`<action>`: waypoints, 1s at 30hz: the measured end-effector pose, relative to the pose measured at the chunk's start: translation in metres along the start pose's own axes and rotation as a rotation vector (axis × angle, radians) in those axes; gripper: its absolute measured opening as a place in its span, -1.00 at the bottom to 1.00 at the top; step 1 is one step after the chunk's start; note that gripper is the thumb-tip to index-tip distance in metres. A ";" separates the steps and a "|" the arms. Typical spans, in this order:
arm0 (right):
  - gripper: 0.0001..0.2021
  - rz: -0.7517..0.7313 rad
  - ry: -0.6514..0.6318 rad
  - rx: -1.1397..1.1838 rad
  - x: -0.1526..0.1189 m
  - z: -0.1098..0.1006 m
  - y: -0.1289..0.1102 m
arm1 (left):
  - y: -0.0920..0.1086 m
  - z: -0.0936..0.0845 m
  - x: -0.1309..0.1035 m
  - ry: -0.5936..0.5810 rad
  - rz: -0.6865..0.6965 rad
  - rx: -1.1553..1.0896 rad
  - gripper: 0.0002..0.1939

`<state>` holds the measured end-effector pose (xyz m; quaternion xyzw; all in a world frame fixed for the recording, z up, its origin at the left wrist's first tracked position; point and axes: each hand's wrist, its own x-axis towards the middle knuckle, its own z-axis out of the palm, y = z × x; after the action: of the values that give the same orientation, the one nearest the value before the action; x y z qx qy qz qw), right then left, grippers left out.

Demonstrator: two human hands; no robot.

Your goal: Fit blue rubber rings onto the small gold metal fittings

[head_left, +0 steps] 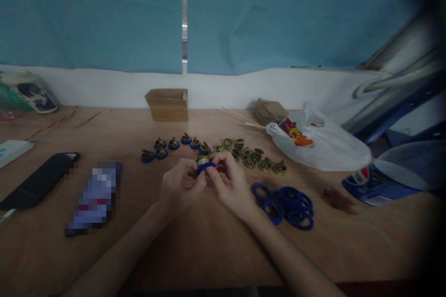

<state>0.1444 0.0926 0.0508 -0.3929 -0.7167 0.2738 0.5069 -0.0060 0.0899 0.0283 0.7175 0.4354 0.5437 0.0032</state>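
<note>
– Where's the blue ring (205,166)?
– Between both hands: the left hand (181,183) and right hand (228,181) pinch it by the fingertips, against a brass fitting (202,159)
– And around them?
– Loose blue rings (290,202) right of the right hand, bare brass fittings (249,161) just beyond it, ringed fittings (173,144) beyond the left hand

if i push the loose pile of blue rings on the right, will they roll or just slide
The blue rings would probably slide rather than roll, since they lie mostly flat on the table. Several overlap, so pushing one would likely shift its neighbours. Their narrow bands and open centres suggest they are light for their width.
</note>
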 end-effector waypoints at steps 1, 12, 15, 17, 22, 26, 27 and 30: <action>-0.91 0.044 0.008 0.081 0.001 0.000 -0.001 | 0.000 0.000 0.001 0.002 -0.037 -0.018 -0.87; -0.75 0.667 -0.165 0.884 0.012 -0.012 0.007 | 0.002 0.000 0.004 -0.024 -0.230 -0.170 -0.89; -0.75 0.719 -0.165 0.989 0.012 -0.011 0.010 | 0.001 0.004 0.006 -0.029 -0.394 -0.330 -0.88; -0.74 0.718 -0.149 1.006 0.011 -0.010 0.011 | -0.003 0.006 0.009 -0.065 -0.492 -0.440 -0.87; -0.71 0.716 -0.100 1.005 0.009 -0.004 0.016 | -0.014 0.012 0.011 -0.176 -0.635 -0.615 -0.83; -0.70 0.726 -0.038 0.982 0.008 0.000 0.021 | -0.018 0.015 0.008 -0.228 -0.647 -0.621 -0.84; -0.70 0.728 -0.027 0.979 0.008 0.000 0.022 | -0.018 0.015 0.008 -0.234 -0.649 -0.621 -0.84; -0.70 0.727 -0.017 0.981 0.007 0.002 0.025 | -0.017 0.015 0.008 -0.249 -0.685 -0.634 -0.84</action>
<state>0.1482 0.1124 0.0337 -0.3310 -0.3312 0.7305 0.4972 -0.0044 0.1125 0.0202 0.5563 0.4559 0.5271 0.4526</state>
